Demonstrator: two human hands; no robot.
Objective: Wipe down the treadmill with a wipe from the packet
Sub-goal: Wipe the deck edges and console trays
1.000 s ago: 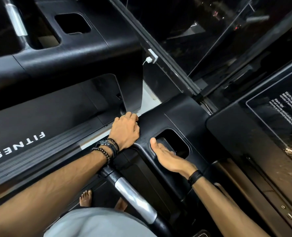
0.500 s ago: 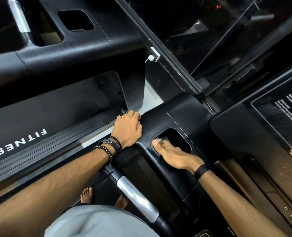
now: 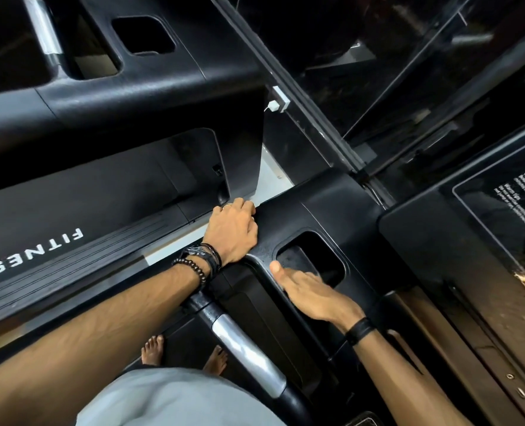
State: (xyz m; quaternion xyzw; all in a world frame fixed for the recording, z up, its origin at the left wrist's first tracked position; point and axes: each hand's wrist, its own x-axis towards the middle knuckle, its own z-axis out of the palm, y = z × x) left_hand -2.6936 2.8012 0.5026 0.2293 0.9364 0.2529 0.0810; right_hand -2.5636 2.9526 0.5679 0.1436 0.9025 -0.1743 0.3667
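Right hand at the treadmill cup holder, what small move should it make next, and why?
Probably slide the right hand deeper into the cup holder: its straight fingers reach over the recess's near rim, while the left hand grips the console edge. No wipe is visible.

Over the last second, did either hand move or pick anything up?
Hardly. The right hand slid slightly back toward the person along the near rim of the console's pocket, fingers flat, holding nothing. The left hand stayed curled over the console edge. No wipe or packet shows in any picture, and nothing was picked up or released.
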